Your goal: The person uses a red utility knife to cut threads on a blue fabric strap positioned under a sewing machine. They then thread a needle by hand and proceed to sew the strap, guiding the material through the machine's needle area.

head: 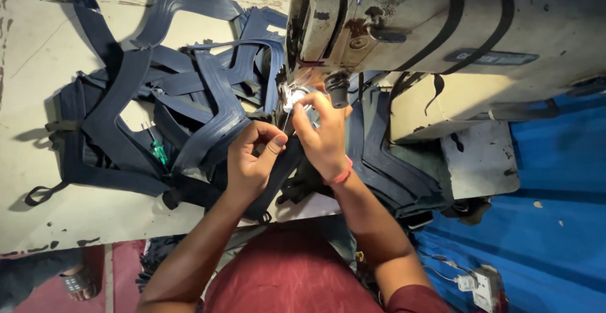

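**Needle area of the sewing machine, both hands in close**

Needle area (295, 95) sits lit under the head of the old cream sewing machine (404, 23), at the far edge of the worktop (38, 161). Nearest me is the person's red-shirted lap, forearms reaching up and away. The left hand (249, 158) has its grip pinched together, thumb against forefinger, apparently on something fine like thread; it is too small to tell for sure. The right hand (322, 133), with a pink band at the wrist, reaches its fingertips to the lit spot, grip closed small there. Done well, I'd judge this wants steady hands, a taut line and eyes on the light. Beyond lie heaps of dark blue straps (189, 98), a green-handled screwdriver (158, 152) among them. Blue sheeting (555, 161) covers the right side.
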